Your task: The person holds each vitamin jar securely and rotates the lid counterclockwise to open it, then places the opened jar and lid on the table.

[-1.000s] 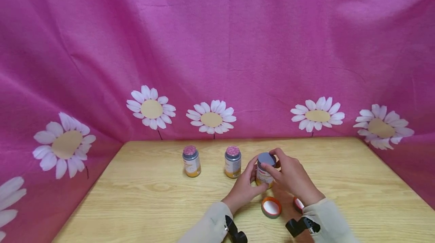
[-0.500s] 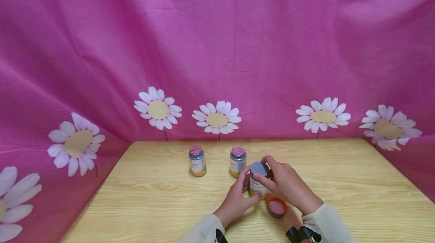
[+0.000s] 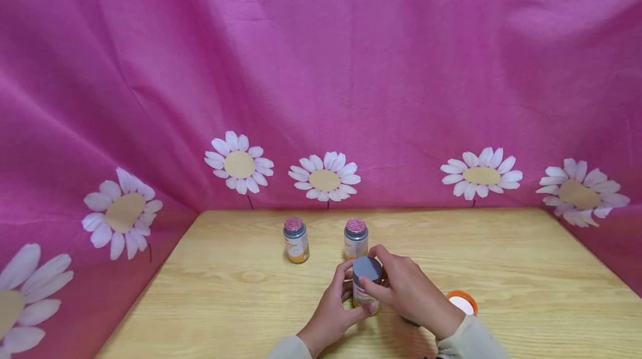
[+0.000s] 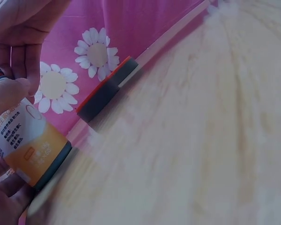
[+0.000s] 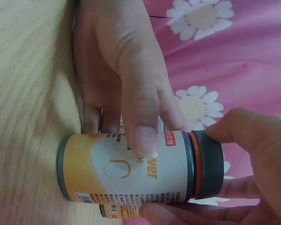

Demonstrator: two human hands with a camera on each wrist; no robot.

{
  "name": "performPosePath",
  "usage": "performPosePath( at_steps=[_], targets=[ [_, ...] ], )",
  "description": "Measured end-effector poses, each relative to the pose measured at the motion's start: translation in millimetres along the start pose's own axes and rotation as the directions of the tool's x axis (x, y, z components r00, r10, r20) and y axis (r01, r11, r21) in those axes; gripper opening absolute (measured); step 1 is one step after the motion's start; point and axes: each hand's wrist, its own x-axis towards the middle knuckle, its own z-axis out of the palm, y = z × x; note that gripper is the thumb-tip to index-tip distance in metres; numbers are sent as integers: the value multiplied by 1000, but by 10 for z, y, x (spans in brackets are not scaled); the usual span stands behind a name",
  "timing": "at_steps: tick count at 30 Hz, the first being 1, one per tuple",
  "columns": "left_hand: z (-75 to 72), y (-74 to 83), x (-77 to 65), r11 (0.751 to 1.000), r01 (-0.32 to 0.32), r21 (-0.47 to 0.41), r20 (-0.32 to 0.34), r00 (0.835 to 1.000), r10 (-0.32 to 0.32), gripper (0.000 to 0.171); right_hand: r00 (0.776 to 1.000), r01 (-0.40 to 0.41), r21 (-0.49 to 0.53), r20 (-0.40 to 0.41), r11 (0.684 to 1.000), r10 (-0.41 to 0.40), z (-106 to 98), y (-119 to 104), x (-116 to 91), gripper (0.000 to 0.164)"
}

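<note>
An upright supplement bottle (image 3: 365,295) with a white and orange label stands at the front middle of the table. My left hand (image 3: 328,311) grips its body, thumb across the label in the right wrist view. The fingers of my right hand (image 3: 408,289) hold the dark grey cap (image 5: 209,164) at its rim. A thin orange band shows between cap and bottle neck. Two more bottles stand behind, a left one (image 3: 297,245) and a right one (image 3: 356,241), both uncapped with pink foil seals on top.
A loose cap (image 3: 462,303) lies upturned by my right wrist, its orange rim and white inside showing. Another cap (image 3: 410,321) is mostly hidden under my right hand. A pink daisy-print cloth (image 3: 401,97) hangs behind the wooden table (image 3: 241,303).
Both hands have brought the bottle leftward and nearer to me. My right hand stays on the cap throughout. The head view has shifted slightly; the two bottles behind stand as before.
</note>
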Motion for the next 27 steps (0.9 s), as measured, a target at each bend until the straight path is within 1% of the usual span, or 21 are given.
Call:
performPosePath(
  at_steps=[5,12,14,19,21,24,27],
  targets=[
    [-4,-19,-25,999,18,33,-3,1000,-18,73,1000,-22,6,11,1000,22,34,-30,-19,31],
    [5,-37,12,996,-60,63,6,998,59,64,999,-38,-1,19,999,38,-6,-29,-25,30],
    [17,-22,18,997,-48,54,6,999,48,63,998,-49,12,29,999,48,-37,-15,-36,29],
    [2,23,2,999,-35,38,21,999,34,62,991,-120,33,69,992,118,-109,4,-48,31],
    [-18,43,-6,998,-47,50,27,999,45,63,988,-135,18,82,991,133,-131,-2,-36,32],
    [-36,61,-22,996,-50,68,37,998,47,65,987,-128,-16,96,992,129,-161,-15,-25,32],
    [-34,43,-24,995,-66,78,59,996,61,64,984,-137,-49,108,989,142,-195,-32,-29,28]
  ],
)
